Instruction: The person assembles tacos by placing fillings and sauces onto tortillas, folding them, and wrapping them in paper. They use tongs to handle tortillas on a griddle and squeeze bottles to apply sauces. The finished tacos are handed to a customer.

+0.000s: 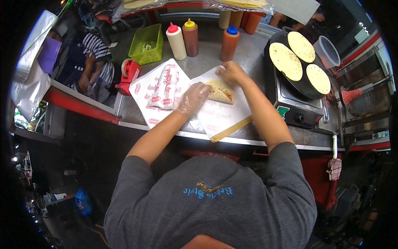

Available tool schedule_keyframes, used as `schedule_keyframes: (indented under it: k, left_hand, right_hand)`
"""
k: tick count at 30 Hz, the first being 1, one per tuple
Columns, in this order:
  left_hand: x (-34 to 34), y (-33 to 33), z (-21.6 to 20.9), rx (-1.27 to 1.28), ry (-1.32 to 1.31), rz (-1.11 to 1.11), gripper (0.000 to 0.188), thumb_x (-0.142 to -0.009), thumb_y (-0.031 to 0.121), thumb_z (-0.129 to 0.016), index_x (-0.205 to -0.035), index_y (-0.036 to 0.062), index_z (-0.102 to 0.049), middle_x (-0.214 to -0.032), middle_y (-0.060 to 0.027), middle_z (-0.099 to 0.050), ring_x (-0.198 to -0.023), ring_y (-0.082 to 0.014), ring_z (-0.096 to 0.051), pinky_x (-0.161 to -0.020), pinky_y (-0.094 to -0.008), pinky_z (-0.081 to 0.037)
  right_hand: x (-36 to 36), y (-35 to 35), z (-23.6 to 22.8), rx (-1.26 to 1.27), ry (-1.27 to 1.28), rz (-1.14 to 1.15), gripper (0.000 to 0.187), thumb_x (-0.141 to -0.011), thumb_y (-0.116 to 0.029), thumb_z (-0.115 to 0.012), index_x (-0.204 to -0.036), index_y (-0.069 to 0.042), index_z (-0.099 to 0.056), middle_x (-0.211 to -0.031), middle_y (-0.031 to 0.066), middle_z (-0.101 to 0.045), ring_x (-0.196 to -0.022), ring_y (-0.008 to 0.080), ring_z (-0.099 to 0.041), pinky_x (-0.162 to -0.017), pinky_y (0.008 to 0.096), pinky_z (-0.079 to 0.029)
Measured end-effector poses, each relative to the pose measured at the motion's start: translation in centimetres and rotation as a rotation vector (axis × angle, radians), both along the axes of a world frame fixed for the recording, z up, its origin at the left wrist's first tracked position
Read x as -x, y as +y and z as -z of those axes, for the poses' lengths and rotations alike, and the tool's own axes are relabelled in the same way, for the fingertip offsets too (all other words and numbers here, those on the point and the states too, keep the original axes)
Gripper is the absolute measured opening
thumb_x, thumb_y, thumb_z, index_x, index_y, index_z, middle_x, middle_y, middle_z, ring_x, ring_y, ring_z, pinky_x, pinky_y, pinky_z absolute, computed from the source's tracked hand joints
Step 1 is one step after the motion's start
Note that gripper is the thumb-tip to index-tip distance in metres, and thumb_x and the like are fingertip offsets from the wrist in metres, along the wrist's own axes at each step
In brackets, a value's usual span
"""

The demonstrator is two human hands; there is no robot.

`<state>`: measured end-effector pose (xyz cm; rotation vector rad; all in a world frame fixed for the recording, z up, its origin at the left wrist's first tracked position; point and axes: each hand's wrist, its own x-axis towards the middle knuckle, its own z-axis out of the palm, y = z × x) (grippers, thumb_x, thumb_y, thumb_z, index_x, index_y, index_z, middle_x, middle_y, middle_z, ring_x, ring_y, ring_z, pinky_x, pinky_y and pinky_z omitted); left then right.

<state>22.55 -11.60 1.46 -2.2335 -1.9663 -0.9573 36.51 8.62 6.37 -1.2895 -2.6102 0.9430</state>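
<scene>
A folded flatbread (222,93) with filling showing along its open edge lies on printed white wrapping paper (219,118). My left hand (194,98), in a clear plastic glove, has its fingers curled on the flatbread's left end. At the paper's far edge my right hand (233,73) is closed, pinching the paper; no glove shows on it. Just left of my left hand, a roll wrapped in printed paper (164,89) lies on another white sheet (143,89). Brownish paper (232,129) sticks out under the near edge of the right sheet.
Behind the papers stand a white sauce bottle (177,43), a brown one (190,39) and an orange one (229,45). A green basket (146,43) and red tape dispenser (129,76) are at left. Three flatbreads lie on a round black griddle (300,79) at right. People are beyond the counter.
</scene>
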Motion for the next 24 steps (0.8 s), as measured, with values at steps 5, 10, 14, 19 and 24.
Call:
schedule_keyframes:
  k: [5,10,14,19,24]
  left_hand:
    - [-0.8,-1.4,0.1,-0.124,0.182,0.101,0.031,-0.086,0.017,-0.079,-0.116,0.0145,-0.072,-0.097,-0.009,-0.066,-0.086,-0.0332,-0.063,-0.081,-0.0464,-0.055]
    - [-1.2,-1.1,-0.4,0.055,0.143,0.058,0.033,-0.085,0.028,-0.082,-0.115,0.0169,-0.074,-0.107,-0.0069,-0.067,-0.1,-0.0313,-0.064,-0.087,-0.0472,-0.053]
    - [-0.3,0.3,-1.4,-0.04,0.211,0.108,0.035,-0.087,0.037,-0.079,-0.113,0.015,-0.073,-0.116,-0.0045,-0.068,-0.113,-0.0306,-0.063,-0.098,-0.049,-0.05]
    - [1.0,3.4,-3.4,0.057,0.266,0.438,0.035,-0.087,0.034,-0.079,-0.112,0.0102,-0.071,-0.123,-0.0092,-0.068,-0.122,-0.0338,-0.062,-0.106,-0.0489,-0.049]
    - [-0.2,2.2,-2.2,0.278,0.04,0.466,0.031,-0.091,0.024,-0.076,-0.114,0.0056,-0.066,-0.119,-0.0168,-0.066,-0.118,-0.0374,-0.062,-0.104,-0.0487,-0.051]
  right_hand:
    - [-3.9,-4.8,-2.9,-0.145,0.144,-0.184,0.024,-0.098,-0.026,-0.068,-0.111,-0.006,-0.075,-0.098,0.0249,-0.074,-0.094,0.0442,-0.073,-0.083,0.0523,-0.056]
    - [-5.2,-10.6,-0.8,-0.496,0.3,-0.113,0.027,-0.101,-0.028,-0.068,-0.091,-0.003,-0.067,-0.074,0.0225,-0.071,-0.071,0.0493,-0.07,-0.066,0.0537,-0.056]
    - [-4.4,-8.9,-0.9,-0.363,0.195,0.014,0.035,-0.1,-0.037,-0.071,-0.099,-0.002,-0.067,-0.081,0.0274,-0.071,-0.081,0.0476,-0.072,-0.074,0.0547,-0.057]
    - [-3.9,-2.0,-1.8,-0.311,-0.017,0.145,0.078,-0.087,-0.055,-0.083,-0.143,-0.007,-0.057,-0.122,0.0269,-0.071,-0.113,0.0413,-0.07,-0.097,0.0511,-0.055]
    - [-3.6,-1.4,0.1,-0.39,-0.182,0.076,0.099,-0.083,-0.053,-0.086,-0.16,-0.01,-0.043,-0.144,0.0239,-0.061,-0.131,0.0417,-0.06,-0.11,0.0479,-0.049]
